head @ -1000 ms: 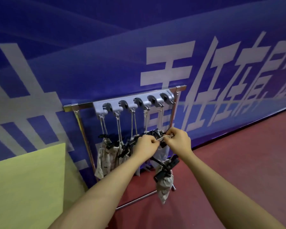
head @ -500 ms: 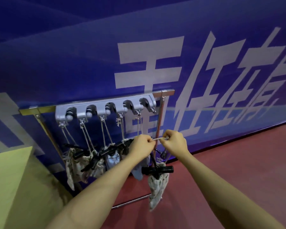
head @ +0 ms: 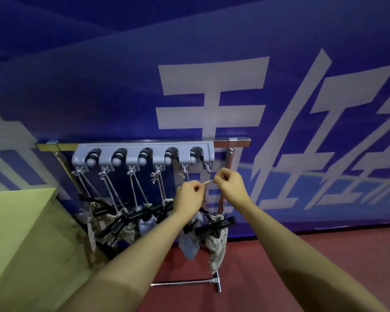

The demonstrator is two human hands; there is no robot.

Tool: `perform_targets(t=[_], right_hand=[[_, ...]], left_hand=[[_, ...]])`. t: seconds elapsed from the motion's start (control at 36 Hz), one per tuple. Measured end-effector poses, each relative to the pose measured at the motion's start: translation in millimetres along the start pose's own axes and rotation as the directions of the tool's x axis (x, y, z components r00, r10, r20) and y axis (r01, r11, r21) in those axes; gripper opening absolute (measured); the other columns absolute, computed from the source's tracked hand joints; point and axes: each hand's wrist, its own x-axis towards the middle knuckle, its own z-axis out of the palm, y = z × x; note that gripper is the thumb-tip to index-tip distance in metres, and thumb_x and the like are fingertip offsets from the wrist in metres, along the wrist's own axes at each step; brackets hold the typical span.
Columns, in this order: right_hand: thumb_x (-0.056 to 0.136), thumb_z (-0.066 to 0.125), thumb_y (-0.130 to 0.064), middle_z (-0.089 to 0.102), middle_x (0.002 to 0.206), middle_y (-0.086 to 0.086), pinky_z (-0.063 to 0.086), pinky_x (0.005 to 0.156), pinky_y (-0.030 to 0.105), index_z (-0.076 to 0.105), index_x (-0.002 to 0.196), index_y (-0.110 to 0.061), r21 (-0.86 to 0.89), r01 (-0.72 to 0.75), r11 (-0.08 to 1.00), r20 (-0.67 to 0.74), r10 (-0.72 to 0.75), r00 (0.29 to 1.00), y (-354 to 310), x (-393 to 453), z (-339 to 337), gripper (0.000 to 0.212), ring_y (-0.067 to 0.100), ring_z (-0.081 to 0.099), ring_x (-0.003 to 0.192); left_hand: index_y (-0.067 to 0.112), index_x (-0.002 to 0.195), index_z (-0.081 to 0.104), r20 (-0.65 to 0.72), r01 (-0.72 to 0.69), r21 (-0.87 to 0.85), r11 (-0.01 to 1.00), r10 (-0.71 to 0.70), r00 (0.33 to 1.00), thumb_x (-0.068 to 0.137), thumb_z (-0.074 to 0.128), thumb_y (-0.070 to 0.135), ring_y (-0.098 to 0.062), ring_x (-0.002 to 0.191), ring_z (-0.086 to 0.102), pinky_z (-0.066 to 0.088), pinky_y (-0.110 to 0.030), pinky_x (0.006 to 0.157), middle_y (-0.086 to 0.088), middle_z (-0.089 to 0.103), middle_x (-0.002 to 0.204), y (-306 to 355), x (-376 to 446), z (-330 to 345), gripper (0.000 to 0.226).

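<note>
- Blue banner (head: 122,86) with large white characters fills the background, and a red floor (head: 324,266) runs along its foot.
- We see a metal rack (head: 239,140) standing against the banner, its foot (head: 216,282) on the floor.
- Across the top of the rack sits a grey rail (head: 142,154) with five round rollers and a row of small hooks beneath.
- Pale ropes (head: 135,190) hang slanting from the left hooks down to a cluster of pouches (head: 126,228), each clamped by a black clip.
- Our left grip (head: 188,197), a bare hand, is closed, pinching one end of a short cord (head: 207,182) between thumb and fingers.
- Our right grip (head: 231,185), also bare, is closed on the other end, just below the rightmost hook (head: 208,167).
- That cord stretches nearly taut between the two grips, in front of the right part of the rack and just under the rail.
- Below the grips hang a patterned pouch (head: 216,246) and a pale blue pouch (head: 189,242), touching each other, with black clips (head: 223,222) across their tops.
- We cannot tell whether the held cord joins either pouch.
- At the left edge stands a yellow-green block (head: 16,233), near the rack.
</note>
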Motion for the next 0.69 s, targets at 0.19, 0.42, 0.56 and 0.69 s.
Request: perform_targets(t=[0.19, 0.42, 0.56, 0.69], right_hand=[[0.096, 0.052, -0.015, 0.050, 0.069, -0.004, 0.037, 0.053, 0.014, 0.056, 0.088, -0.007, -0.037, 0.069, 0.997, -0.007, -0.069, 0.998, 13.7, 46.7, 5.7, 0.012, 0.007, 0.045, 0.060], [0.096, 0.052, -0.022, 0.045, 0.062, -0.004, 0.035, 0.059, 0.033, 0.050, 0.074, -0.015, -0.093, -0.020, 0.995, -0.014, 0.019, 1.000, 46.5, 63.4, 18.4, 0.023, 0.012, 0.041, 0.057], [0.098, 0.050, -0.027, 0.047, 0.065, 0.002, 0.036, 0.061, 0.035, 0.053, 0.080, -0.005, -0.083, -0.035, 0.996, 0.034, 0.038, 0.999, 52.7, 59.6, 19.5, 0.027, 0.016, 0.040, 0.061], [0.097, 0.051, -0.028, 0.056, 0.078, 0.001, 0.041, 0.064, 0.033, 0.055, 0.085, -0.012, -0.127, -0.042, 0.991, 0.001, 0.043, 0.999, 52.7, 52.2, 19.1, 0.020, 0.016, 0.051, 0.070]], left_hand=[[0.017, 0.073, 0.069, -0.104, 0.159, -0.049, 0.986, -0.164, 0.981, 0.092, 0.055, 0.032, -0.026, 0.072, 0.069, 0.059, -0.044, 0.070, -0.006, 0.070, 0.073, 11.2, 48.1, 14.5, 0.027], [0.020, 0.066, 0.061, -0.101, 0.248, 0.009, 0.969, -0.246, 0.964, 0.095, 0.051, 0.031, -0.027, 0.074, 0.069, 0.058, -0.041, 0.070, -0.008, 0.070, 0.076, -3.0, 66.6, 35.1, 0.032], [0.010, 0.065, 0.059, -0.030, 0.221, -0.009, 0.975, -0.221, 0.975, 0.094, 0.054, 0.028, -0.033, 0.075, 0.068, 0.055, -0.041, 0.071, -0.016, 0.068, 0.071, -9.3, 71.1, 41.4, 0.034], [0.009, 0.075, 0.065, 0.051, 0.201, -0.019, 0.979, -0.199, 0.979, 0.094, 0.052, 0.018, -0.032, 0.085, 0.068, 0.053, -0.036, 0.075, -0.015, 0.068, 0.081, -7.7, 64.7, 35.9, 0.024]])
